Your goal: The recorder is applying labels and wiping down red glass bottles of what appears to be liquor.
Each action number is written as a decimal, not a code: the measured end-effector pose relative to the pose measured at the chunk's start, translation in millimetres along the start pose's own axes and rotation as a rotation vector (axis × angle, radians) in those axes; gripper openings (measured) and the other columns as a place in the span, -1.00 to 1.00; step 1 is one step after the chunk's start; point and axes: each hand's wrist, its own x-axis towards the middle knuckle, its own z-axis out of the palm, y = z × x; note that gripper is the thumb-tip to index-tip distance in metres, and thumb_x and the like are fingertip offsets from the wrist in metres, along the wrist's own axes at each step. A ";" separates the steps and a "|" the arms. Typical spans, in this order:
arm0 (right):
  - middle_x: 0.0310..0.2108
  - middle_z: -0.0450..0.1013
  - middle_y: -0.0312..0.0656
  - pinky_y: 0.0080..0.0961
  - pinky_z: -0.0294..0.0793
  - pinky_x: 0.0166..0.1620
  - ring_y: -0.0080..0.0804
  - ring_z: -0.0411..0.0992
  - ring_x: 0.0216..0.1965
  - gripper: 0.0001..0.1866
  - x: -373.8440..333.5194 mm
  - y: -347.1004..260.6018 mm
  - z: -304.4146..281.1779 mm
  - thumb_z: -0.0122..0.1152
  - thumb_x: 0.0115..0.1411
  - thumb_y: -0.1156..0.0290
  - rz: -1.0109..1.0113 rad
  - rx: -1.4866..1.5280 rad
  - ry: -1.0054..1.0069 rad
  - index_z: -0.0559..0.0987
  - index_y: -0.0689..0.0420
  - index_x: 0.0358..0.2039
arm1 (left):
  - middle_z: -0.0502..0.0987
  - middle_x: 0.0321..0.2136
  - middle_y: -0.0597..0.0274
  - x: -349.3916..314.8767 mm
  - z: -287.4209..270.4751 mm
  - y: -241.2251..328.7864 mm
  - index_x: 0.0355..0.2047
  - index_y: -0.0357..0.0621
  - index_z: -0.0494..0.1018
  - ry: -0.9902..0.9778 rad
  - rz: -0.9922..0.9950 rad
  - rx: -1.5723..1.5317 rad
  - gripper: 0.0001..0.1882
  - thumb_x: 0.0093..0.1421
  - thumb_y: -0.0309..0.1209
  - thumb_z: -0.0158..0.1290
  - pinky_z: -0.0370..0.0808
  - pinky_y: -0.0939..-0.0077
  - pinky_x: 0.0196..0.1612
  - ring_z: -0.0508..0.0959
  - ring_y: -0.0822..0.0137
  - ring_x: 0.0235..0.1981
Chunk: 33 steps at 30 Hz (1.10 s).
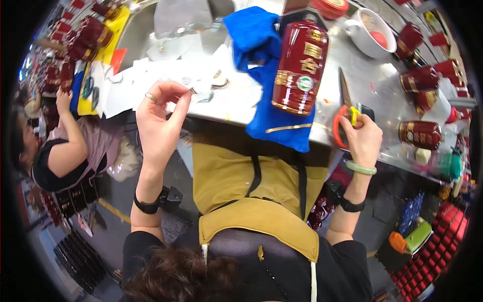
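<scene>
My left hand hovers over the near edge of the white papers, thumb and fingers pinched together. Whatever small thing may be between the fingertips is too tiny to make out. On the right, my right hand grips the handles of a pair of scissors, orange and yellow, with the blades pointing away from me over the metal worktop. Between my hands a dark red bottle with gold lettering and a round label lies on a blue cloth. Small silvery scraps rest on the white papers.
At the back right stands a white mug with something red inside. Several more red bottles line the right side of the metal worktop. To the left, another person works at a yellow mat.
</scene>
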 end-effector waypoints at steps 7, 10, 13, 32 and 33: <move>-0.23 0.57 0.03 -0.16 0.49 -0.06 0.00 0.54 -0.14 -0.49 26.6 52.9 0.6 0.41 0.13 0.09 -0.028 -0.091 0.158 0.62 0.13 0.00 | 0.54 -0.17 0.21 6.9 41.7 14.1 -0.04 -0.27 0.42 -0.104 -0.178 -0.396 -0.73 0.26 -0.64 0.14 0.51 0.50 -0.01 0.58 0.37 -0.15; -0.20 0.56 0.06 -0.17 0.48 -0.03 0.03 0.54 -0.13 -0.45 31.6 67.1 -0.9 0.41 0.13 0.10 0.016 -0.008 0.073 0.59 0.16 0.05 | 0.53 -0.16 0.14 9.3 48.0 14.8 -0.02 -0.29 0.40 -0.110 -0.193 -0.404 -0.74 0.29 -0.61 0.13 0.54 0.44 -0.02 0.62 0.28 -0.15; -0.19 0.55 0.07 -0.24 0.48 -0.01 -0.02 0.54 -0.14 -0.47 38.9 80.8 0.2 0.42 0.11 0.16 0.148 0.133 -0.019 0.60 0.19 0.03 | 0.54 -0.18 0.12 12.5 58.9 15.3 -0.05 -0.31 0.42 -0.141 -0.218 -0.450 -0.78 0.31 -0.59 0.11 0.56 0.44 -0.04 0.64 0.26 -0.16; -0.39 0.22 -0.46 -0.81 0.19 -0.40 -0.79 0.17 -0.44 -0.49 46.4 -110.0 9.1 0.39 0.26 0.28 -0.129 1.410 -0.182 0.40 0.11 0.14 | 0.32 0.05 0.10 83.3 155.2 16.1 0.17 -0.01 0.39 -0.291 0.005 -0.035 -0.37 0.09 -0.29 0.35 0.37 0.31 0.13 0.36 0.20 0.06; -0.39 0.23 -0.45 -0.79 0.21 -0.39 -0.76 0.18 -0.43 -0.44 48.8 -110.4 13.9 0.39 0.26 0.27 -0.148 1.318 -0.143 0.38 0.11 0.18 | 0.32 0.05 0.10 84.9 155.3 15.0 0.17 -0.01 0.39 -0.293 0.004 -0.034 -0.37 0.09 -0.29 0.35 0.37 0.31 0.13 0.36 0.20 0.06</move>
